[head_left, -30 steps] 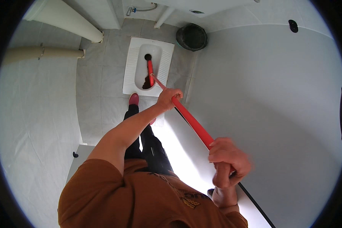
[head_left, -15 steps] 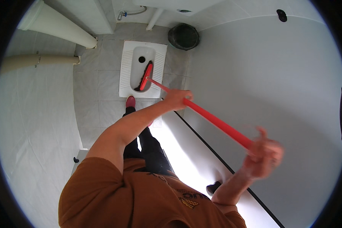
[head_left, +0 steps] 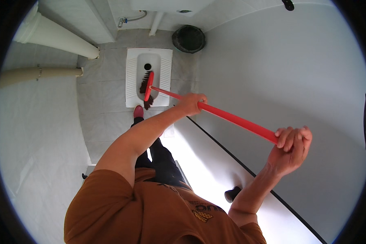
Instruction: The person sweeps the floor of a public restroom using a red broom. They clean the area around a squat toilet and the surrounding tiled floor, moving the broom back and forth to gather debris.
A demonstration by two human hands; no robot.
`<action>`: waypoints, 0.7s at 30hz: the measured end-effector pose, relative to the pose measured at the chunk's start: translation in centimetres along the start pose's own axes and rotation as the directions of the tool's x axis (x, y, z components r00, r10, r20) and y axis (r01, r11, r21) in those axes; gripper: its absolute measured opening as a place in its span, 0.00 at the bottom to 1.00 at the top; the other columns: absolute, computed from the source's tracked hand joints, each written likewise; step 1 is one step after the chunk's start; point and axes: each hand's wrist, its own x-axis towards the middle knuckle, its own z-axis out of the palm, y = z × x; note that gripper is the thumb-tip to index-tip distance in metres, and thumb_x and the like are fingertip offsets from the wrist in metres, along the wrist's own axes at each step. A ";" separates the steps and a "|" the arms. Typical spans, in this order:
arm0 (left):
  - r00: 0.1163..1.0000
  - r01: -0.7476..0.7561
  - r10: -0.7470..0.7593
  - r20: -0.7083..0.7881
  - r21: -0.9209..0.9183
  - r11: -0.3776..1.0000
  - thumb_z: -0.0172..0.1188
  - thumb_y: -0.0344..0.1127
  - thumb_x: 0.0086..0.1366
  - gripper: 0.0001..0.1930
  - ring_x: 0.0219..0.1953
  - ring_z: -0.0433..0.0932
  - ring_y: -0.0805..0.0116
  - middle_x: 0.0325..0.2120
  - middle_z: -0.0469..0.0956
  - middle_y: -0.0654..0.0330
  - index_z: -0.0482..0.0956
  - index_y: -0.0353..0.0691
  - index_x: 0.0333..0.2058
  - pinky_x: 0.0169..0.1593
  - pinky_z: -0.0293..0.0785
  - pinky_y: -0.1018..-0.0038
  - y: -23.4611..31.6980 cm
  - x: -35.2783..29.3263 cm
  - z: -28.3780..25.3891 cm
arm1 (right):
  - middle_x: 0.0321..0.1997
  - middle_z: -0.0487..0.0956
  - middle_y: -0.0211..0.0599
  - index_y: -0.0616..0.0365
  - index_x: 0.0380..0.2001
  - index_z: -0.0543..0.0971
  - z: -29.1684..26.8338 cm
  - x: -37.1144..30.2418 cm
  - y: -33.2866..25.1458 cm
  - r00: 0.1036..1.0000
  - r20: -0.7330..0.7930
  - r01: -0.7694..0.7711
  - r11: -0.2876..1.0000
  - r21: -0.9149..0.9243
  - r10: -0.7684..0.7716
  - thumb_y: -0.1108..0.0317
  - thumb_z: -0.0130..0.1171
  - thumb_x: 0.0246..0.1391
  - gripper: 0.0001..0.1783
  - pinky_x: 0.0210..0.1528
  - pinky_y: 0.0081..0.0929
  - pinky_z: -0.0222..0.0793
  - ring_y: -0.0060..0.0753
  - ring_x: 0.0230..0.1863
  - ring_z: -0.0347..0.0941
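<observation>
Both of my hands hold a long red broom slantwise across the view. My left hand wraps the pole partway down, with the lower stretch running out toward the red broom head. Around the upper end, my right hand has its fingers curled. Dark bristles spread from the head's left side over the basin of a white squat toilet. A tuft reaches the toilet's near rim, close to my red shoe. The toilet's dark drain hole shows just beyond the bristles.
A dark round bin stands at the toilet's far right. Pale pipes run along the left wall, and a small tap is at the back. Close on the right rises a grey partition with a black-edged bottom.
The broom head has shifted left and its bristles now fan out leftward and toward me. My right hand has moved slightly up and right, its fingers now closed round the pole. The view has tilted a little.
</observation>
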 end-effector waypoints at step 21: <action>0.972 -0.146 0.148 -0.180 0.026 0.989 0.64 0.31 0.51 0.10 0.29 0.78 0.55 0.25 0.78 0.58 0.76 0.47 0.34 0.33 0.71 0.63 4.7 2.2 0.4 | 0.13 0.57 0.24 0.65 0.48 0.74 -0.2 -1.2 -4.1 0.861 -0.398 -0.002 0.780 -0.625 -0.317 0.76 0.39 0.59 0.18 0.29 0.30 0.66 0.21 0.14 0.55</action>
